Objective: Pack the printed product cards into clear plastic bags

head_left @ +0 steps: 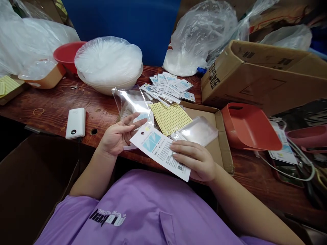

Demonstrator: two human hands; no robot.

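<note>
My right hand (198,160) grips a white printed card (159,148) with blue pictures, small text and a barcode, tilted down to the right. A clear plastic bag (129,97) stands up from my left hand (114,136), whose fingers show partly through the film. The card's upper left corner is close to the left fingertips; I cannot tell whether it is inside the bag. Just behind lie a yellow sheet of small stickers (170,117) and a stack of clear bags (200,131), in a shallow cardboard tray (224,143).
Packed cards (168,86) are piled behind the tray. A bowl with a white plastic-wrapped mass (108,61), a white power bank (76,123) and an orange tub (47,80) are to the left. On the right stand a red bin (251,127) and a cardboard box (265,78).
</note>
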